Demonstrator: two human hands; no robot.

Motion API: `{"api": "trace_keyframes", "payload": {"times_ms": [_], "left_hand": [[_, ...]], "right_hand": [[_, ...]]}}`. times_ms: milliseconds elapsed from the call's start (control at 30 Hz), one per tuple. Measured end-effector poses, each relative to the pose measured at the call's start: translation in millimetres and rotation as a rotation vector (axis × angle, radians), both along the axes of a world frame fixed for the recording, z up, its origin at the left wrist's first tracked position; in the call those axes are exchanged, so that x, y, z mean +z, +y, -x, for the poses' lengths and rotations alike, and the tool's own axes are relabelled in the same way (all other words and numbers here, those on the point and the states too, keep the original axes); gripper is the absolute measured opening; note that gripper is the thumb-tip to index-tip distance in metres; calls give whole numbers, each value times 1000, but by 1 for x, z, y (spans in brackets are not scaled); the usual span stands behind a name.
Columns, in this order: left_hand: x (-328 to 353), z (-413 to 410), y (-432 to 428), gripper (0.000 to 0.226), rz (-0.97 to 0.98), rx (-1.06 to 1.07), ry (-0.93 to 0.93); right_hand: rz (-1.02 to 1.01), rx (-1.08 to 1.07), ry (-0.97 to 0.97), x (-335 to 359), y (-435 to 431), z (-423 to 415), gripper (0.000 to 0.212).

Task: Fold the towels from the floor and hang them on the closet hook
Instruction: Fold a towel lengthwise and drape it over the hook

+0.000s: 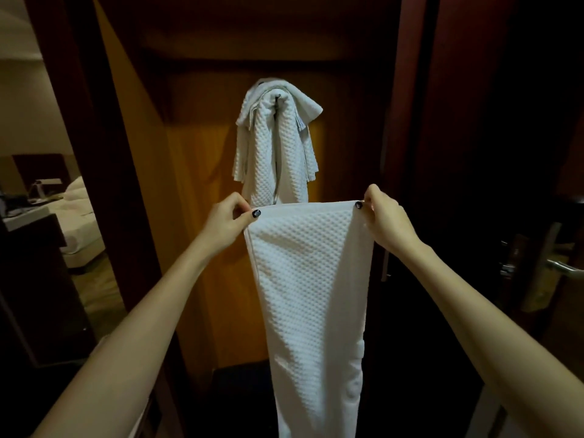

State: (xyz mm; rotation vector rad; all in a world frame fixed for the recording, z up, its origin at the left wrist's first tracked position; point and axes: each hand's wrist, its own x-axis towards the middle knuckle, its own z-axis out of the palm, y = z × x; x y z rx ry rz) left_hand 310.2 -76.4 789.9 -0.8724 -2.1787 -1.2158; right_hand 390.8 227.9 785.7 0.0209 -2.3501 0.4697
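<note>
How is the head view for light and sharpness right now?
Head view: dim, warm light, the right side nearly black; the held towel and the hung towels are bright, weave sharp; left hand and right hand show no motion blur; wide-angle distortion tilts the door frame.

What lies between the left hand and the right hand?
In the head view, the top edge of a white towel spans from the left hand to the right hand; each pinches one corner, and it hangs down.
</note>
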Motion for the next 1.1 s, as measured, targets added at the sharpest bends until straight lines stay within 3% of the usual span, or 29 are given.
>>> {"api": "trace_keyframes", "payload": {"times_ms": [67, 200, 333, 433, 533, 667, 800, 900, 1033, 1100], "left_hand": [[-3, 1, 5, 17, 36, 12, 78], [-4, 10, 3, 17, 117, -18, 105], [-5, 12, 0, 22, -14, -183, -103], [-9, 11, 1, 11, 14, -258, -283], [-15, 11, 0, 23, 108, -301, -452], [-22, 11, 4, 20, 162, -296, -564], [-42, 7, 20, 21, 96, -162, -512], [-54, -3, 41, 21, -65, -168, -445], [-49, -19, 67, 21, -185, -251, -355], [-41, -24, 75, 19, -238, -279, -326]], "right_hand": [[10, -15, 17, -2, 3, -3, 15], [248, 221, 37, -4, 12, -8, 5], [299, 379, -153, 3, 17, -14, 45], [236, 294, -208, -4, 16, -7, 40], [327, 224, -164, -16, 13, 0, 33], [319, 154, -159, -28, 11, 5, 31], [488, 130, -287, -36, 9, 6, 34], [694, 257, -354, -36, 2, 0, 27], [816, 440, -409, -31, -14, -12, 9], [852, 567, -461, -25, -22, -17, 17]]}}
